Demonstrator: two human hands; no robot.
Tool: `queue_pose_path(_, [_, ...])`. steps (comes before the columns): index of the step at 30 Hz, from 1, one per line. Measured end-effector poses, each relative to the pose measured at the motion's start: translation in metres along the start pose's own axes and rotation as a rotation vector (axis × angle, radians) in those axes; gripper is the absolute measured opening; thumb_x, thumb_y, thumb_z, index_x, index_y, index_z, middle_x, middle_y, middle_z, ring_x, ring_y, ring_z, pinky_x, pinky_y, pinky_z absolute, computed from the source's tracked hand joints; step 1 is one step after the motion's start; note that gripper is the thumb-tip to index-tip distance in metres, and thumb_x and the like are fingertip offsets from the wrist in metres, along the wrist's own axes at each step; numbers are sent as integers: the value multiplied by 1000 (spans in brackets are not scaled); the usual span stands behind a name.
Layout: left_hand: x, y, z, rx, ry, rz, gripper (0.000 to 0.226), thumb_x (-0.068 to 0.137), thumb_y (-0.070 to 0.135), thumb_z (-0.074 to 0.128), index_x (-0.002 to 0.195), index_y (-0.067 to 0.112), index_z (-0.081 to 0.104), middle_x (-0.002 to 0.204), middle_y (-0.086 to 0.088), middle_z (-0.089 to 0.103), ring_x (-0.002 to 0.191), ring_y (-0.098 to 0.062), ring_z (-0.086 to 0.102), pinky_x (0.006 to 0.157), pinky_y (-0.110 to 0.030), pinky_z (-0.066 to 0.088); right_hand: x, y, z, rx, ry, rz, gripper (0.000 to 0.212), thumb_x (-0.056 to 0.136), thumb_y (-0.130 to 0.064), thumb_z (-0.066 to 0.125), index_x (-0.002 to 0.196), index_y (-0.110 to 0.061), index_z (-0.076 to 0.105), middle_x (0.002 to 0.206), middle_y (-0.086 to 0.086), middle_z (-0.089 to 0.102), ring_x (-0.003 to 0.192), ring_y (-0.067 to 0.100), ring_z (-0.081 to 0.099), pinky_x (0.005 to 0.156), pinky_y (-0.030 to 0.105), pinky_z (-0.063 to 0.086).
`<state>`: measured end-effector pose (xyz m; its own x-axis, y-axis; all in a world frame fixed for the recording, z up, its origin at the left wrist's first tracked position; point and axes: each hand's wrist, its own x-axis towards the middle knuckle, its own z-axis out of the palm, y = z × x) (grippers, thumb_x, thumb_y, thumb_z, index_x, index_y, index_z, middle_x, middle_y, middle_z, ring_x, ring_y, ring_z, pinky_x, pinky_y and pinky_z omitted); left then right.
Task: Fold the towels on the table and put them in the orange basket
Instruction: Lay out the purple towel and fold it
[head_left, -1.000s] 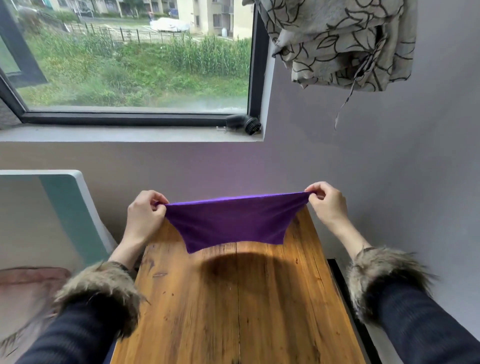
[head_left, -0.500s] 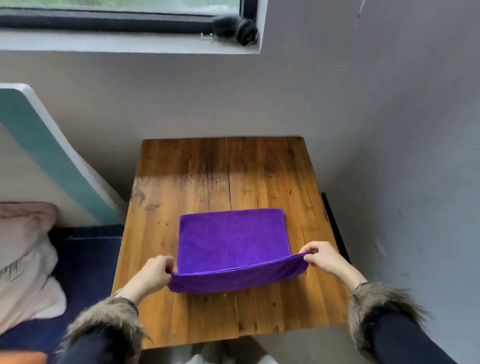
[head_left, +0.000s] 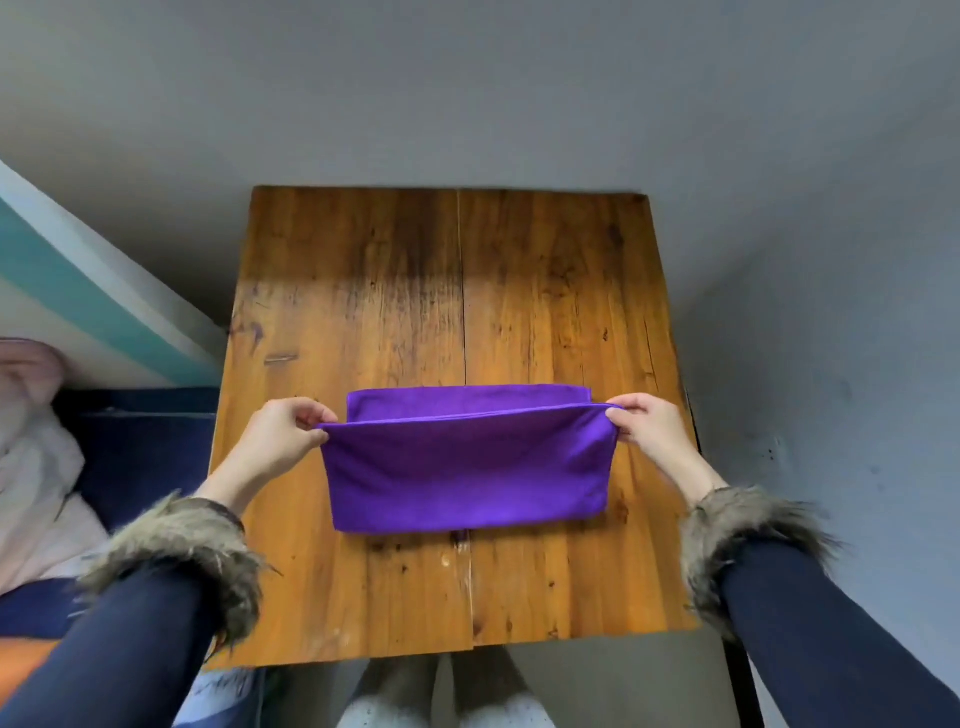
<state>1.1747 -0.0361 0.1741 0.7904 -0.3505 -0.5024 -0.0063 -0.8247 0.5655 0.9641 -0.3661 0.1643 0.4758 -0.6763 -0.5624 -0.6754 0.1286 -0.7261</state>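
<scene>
A purple towel (head_left: 467, 467) lies on the wooden table (head_left: 363, 291), near its middle. It is doubled over, the upper layer covering most of the lower one, with a strip of the lower layer showing at the far edge. My left hand (head_left: 283, 434) pinches the upper layer's left corner. My right hand (head_left: 647, 423) pinches its right corner. Both corners are held slightly above the table. An orange shape (head_left: 26, 662) at the lower left edge may be the basket, mostly hidden by my left sleeve.
Grey walls stand close behind and to the right of the table. A white and teal board (head_left: 78, 291) leans at the left. Below it lie a dark blue surface (head_left: 140, 441) and pale bedding (head_left: 36, 467). My feet (head_left: 441, 696) show under the near edge.
The towel went from being held up stretched in the air to lying on the table. My hands then carried its near edge away from me, folding it in half. The view tilted downward.
</scene>
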Motion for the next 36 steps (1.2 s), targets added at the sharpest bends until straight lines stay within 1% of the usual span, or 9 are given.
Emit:
queue_pose_path(5, [38, 0, 11, -21, 29, -46, 14, 80, -2, 65, 83, 11, 67, 75, -5, 63, 71, -18, 54, 58, -21, 41, 35, 0, 13, 0, 18, 4, 17, 87, 5, 55, 102, 6, 62, 89, 13, 61, 77, 17, 56, 70, 25, 48])
queue_pose_path(9, [58, -3, 20, -40, 63, -82, 15, 81, -1, 64, 86, 13, 67, 82, -6, 64, 76, -21, 57, 42, -11, 41, 56, 4, 21, -2, 32, 9, 13, 85, 4, 56, 92, -3, 64, 91, 13, 63, 83, 19, 57, 81, 35, 49])
queue_pose_path(15, [87, -16, 35, -136, 38, -169, 13, 80, 0, 65, 90, 8, 69, 84, -9, 64, 81, -20, 55, 81, -33, 47, 80, 14, 29, -19, 82, 32, 12, 85, 0, 59, 90, -7, 68, 85, 4, 65, 83, 16, 58, 76, 29, 48])
queue_pose_path(20, [102, -21, 47, -315, 52, -207, 16, 84, 3, 63, 82, 18, 64, 92, -12, 63, 78, -20, 54, 76, -35, 48, 92, 20, 41, 15, 114, 92, 12, 87, -5, 57, 91, -10, 67, 92, 5, 67, 78, 10, 60, 70, 22, 49])
queue_pose_path(23, [101, -19, 56, -87, 191, -185, 25, 85, 10, 60, 110, 11, 61, 108, -16, 63, 95, -29, 58, 90, -40, 44, 86, 22, 50, -253, 230, 4, 26, 91, -14, 54, 114, -8, 61, 111, 9, 64, 100, 20, 59, 85, 25, 42])
queue_pose_path(25, [87, -15, 67, 96, 306, -82, 35, 86, 13, 56, 121, 9, 52, 118, -20, 54, 111, -36, 48, 96, -45, 37, 71, 23, 61, -479, 310, -225, 32, 94, -18, 50, 124, -8, 55, 125, 12, 55, 116, 25, 49, 97, 29, 34])
queue_pose_path(27, [65, -6, 87, 252, 378, 129, 40, 87, 14, 54, 127, 9, 50, 127, -21, 48, 120, -38, 42, 96, -51, 33, 49, 25, 82, -603, 264, -463, 37, 95, -19, 46, 130, -7, 51, 134, 14, 50, 127, 28, 42, 106, 38, 29])
queue_pose_path(31, [33, 15, 145, 484, 196, 462, 50, 89, 31, 44, 137, 20, 45, 149, -15, 34, 139, -36, 27, 108, -61, 18, 18, 42, 134, -829, 45, -679, 49, 92, -25, 46, 140, -15, 41, 150, 10, 33, 142, 27, 24, 115, 53, 13])
queue_pose_path(36, [48, -3, 171, 592, 107, 460, 56, 90, 45, 32, 144, 29, 33, 155, -9, 20, 144, -32, 14, 108, -65, 2, 39, 68, 134, -954, 43, -626, 58, 92, -34, 46, 146, -19, 28, 156, 7, 18, 145, 25, 11, 116, 51, 1])
